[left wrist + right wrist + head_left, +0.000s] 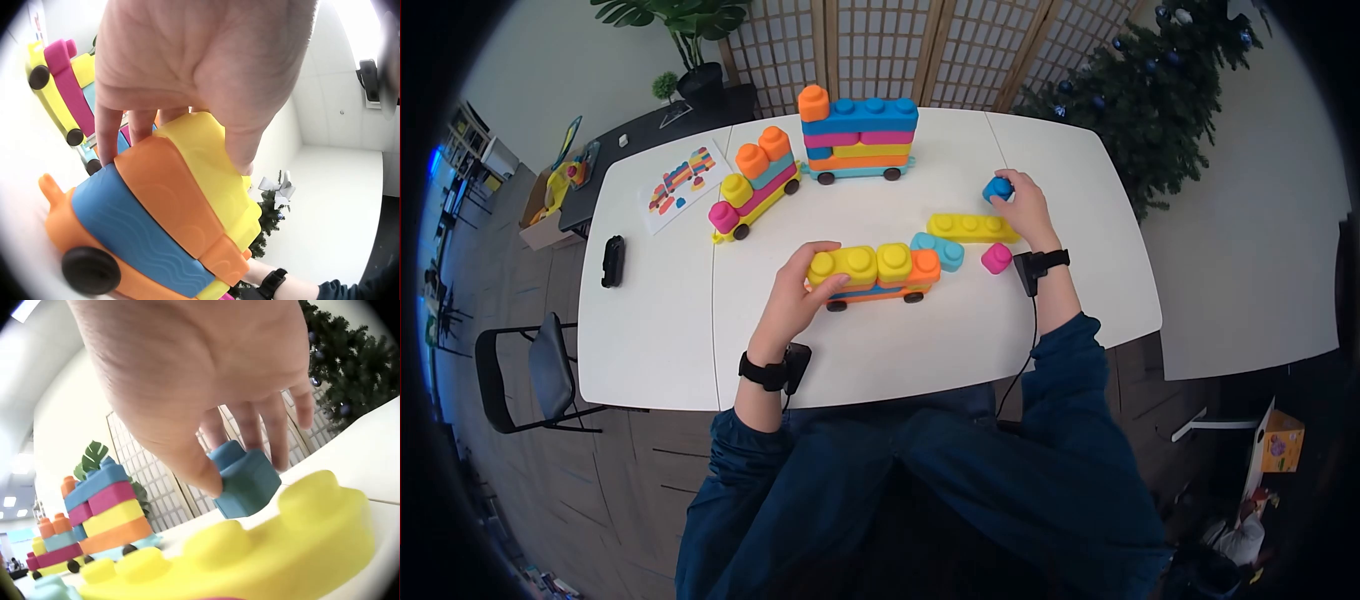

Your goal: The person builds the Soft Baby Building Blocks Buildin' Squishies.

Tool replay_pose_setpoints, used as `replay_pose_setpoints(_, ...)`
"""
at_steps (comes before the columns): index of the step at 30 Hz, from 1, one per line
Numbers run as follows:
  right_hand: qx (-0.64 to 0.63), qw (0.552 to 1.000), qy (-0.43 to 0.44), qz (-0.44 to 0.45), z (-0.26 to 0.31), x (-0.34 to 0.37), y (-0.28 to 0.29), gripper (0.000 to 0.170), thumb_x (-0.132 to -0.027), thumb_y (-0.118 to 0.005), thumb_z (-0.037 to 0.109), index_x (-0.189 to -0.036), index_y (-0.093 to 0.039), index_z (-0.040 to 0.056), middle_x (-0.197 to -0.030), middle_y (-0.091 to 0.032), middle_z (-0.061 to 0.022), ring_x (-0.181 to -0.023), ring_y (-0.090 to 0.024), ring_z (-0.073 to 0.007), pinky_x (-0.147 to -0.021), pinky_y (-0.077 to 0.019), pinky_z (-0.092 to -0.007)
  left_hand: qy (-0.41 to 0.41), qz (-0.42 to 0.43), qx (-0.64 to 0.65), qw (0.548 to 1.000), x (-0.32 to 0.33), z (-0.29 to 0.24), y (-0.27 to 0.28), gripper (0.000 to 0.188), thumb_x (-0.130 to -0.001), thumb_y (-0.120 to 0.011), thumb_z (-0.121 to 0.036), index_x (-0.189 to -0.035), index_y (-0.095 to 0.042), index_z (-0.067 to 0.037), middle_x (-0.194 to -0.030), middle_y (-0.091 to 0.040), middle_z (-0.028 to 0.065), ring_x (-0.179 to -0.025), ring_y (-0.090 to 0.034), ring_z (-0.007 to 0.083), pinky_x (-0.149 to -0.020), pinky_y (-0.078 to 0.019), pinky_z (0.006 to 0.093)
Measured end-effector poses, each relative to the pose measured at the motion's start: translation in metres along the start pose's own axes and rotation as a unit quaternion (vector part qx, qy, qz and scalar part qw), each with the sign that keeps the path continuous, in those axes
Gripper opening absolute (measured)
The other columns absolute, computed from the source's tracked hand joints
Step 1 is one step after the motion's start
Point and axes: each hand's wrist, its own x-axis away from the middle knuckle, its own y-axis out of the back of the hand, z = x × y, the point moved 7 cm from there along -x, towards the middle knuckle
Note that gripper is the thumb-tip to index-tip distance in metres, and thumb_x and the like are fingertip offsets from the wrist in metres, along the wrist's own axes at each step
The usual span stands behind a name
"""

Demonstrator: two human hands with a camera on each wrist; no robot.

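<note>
My left hand [799, 288] grips the left end of a block wagon, its thumb and fingers around the yellow blocks [857, 263] on top. Orange and blue layers [140, 228] and a black wheel [91, 270] show under that hand in the left wrist view. At the right, my right hand [1026, 209] pinches a small blue block [245, 481] between thumb and fingers, beyond the long yellow block [972, 228]. A light-blue block [938, 251] lies by the wagon's right end, and a pink block [996, 258] lies near my right wrist.
Behind the wagon stands a taller block wagon [859, 140], with a smaller block train [755, 185] to its left. A printed picture sheet [683, 187] and a black object [613, 261] lie on the left of the white table [655, 340].
</note>
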Motion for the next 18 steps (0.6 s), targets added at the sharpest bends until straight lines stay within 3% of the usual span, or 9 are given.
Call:
replay_pose_setpoints(1, -0.100, 0.993, 0.061, -0.023, 0.018, 0.004, 0.010, 0.044, -0.081, -0.077, 0.014, -0.123, -0.065, 0.0130, -0.117, -0.068, -0.0102, -0.105, -0.067, -0.0265, -0.092, -0.0531, -0.0384, -0.002, 0.001, 0.001, 1.000, 0.000, 0.000, 0.000, 0.040, -0.090, -0.077, -0.018, -0.124, -0.061, -0.004, -0.111, -0.069, 0.0132, -0.104, -0.067, 0.0248, -0.091, -0.0520, 0.0340)
replay_pose_setpoints(2, -0.100, 0.993, 0.061, -0.023, 0.028, 0.010, 0.014, 0.044, -0.081, -0.077, 0.014, -0.123, -0.065, 0.0130, -0.117, -0.068, -0.0102, -0.105, -0.067, -0.0265, -0.092, -0.0531, -0.0384, -0.002, 0.002, 0.001, 1.000, 0.000, 0.001, 0.000, 0.040, -0.090, -0.077, -0.018, -0.124, -0.061, -0.004, -0.111, -0.069, 0.0132, -0.104, -0.067, 0.0248, -0.091, -0.0520, 0.0340)
replay_pose_setpoints(4, -0.266, 0.956, 0.112, 0.054, 0.073, 0.029, 0.017, 0.046, -0.079, -0.077, 0.009, -0.124, -0.065, 0.0110, -0.116, -0.068, -0.0075, -0.104, -0.065, -0.0207, -0.093, -0.0518, -0.0338, 0.002, 0.008, 0.007, 1.000, 0.000, 0.002, -0.001, 0.040, -0.090, -0.077, -0.018, -0.123, -0.061, -0.004, -0.110, -0.069, 0.0128, -0.103, -0.067, 0.0246, -0.091, -0.0519, 0.0338)
replay_pose_setpoints(5, -0.266, 0.956, 0.111, 0.053, 0.087, 0.038, 0.023, 0.046, -0.079, -0.077, 0.009, -0.124, -0.065, 0.0110, -0.116, -0.068, -0.0075, -0.104, -0.065, -0.0207, -0.093, -0.0518, -0.0338, 0.003, 0.009, 0.008, 1.000, -0.001, 0.002, -0.001, 0.040, -0.090, -0.077, -0.018, -0.123, -0.061, -0.004, -0.110, -0.069, 0.0128, -0.103, -0.067, 0.0246, -0.091, -0.0519, 0.0338)
replay_pose_setpoints(7, -0.349, 0.916, 0.123, 0.152, 0.117, 0.061, 0.017, 0.046, -0.080, -0.076, 0.010, -0.125, -0.066, 0.0099, -0.117, -0.067, -0.0047, -0.106, -0.064, -0.0174, -0.094, -0.0508, -0.0317, 0.020, 0.026, 0.006, 0.999, -0.001, 0.003, -0.002, 0.039, -0.091, -0.074, -0.014, -0.127, -0.059, -0.004, -0.115, -0.068, 0.0096, -0.107, -0.063, 0.0195, -0.096, -0.0488, 0.0317)
replay_pose_setpoints(10, -0.364, 0.898, 0.168, 0.181, 0.133, 0.082, 0.006, 0.046, -0.079, -0.077, 0.009, -0.124, -0.066, 0.0087, -0.119, -0.067, -0.0050, -0.108, -0.064, -0.0183, -0.093, -0.0508, -0.0311, 0.009, 0.021, 0.002, 1.000, 0.000, 0.001, -0.001, 0.039, -0.091, -0.074, -0.013, -0.127, -0.059, -0.005, -0.116, -0.068, 0.0096, -0.108, -0.063, 0.0195, -0.097, -0.0487, 0.0316)
replay_pose_setpoints(18, -0.341, 0.907, 0.185, 0.163, 0.139, 0.088, 0.007, 0.047, -0.078, -0.076, 0.007, -0.124, -0.067, 0.0095, -0.118, -0.067, -0.0064, -0.108, -0.064, -0.0202, -0.091, -0.0513, -0.0318, 0.019, 0.027, 0.006, 0.999, -0.001, 0.000, -0.001, 0.039, -0.092, -0.074, -0.014, -0.127, -0.059, -0.005, -0.116, -0.068, 0.0096, -0.107, -0.063, 0.0194, -0.095, -0.0485, 0.0310)
